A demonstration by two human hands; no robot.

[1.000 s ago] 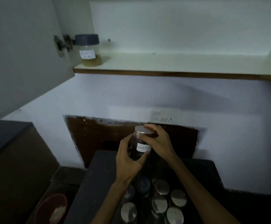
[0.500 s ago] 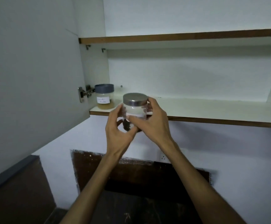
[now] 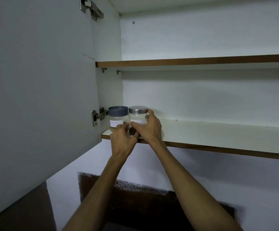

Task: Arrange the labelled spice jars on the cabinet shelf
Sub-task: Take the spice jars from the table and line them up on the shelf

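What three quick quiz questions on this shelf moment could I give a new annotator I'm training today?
1. True or false: the silver-lidded jar stands right of the grey-lidded jar.
2. Which hand wraps the silver-lidded jar's far side? A left hand, B right hand.
3. Which shelf holds both jars?

Key: 1 true. 2 B. 3 the lower shelf, at its left end.

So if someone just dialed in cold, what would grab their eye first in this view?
Both hands meeting at the lower shelf's left end: the left hand and right hand hold a silver-lidded jar at the shelf's front edge. Right beside it, nearer the door hinge, stands a grey-lidded jar with a white label. The upper shelf shows nothing on it.
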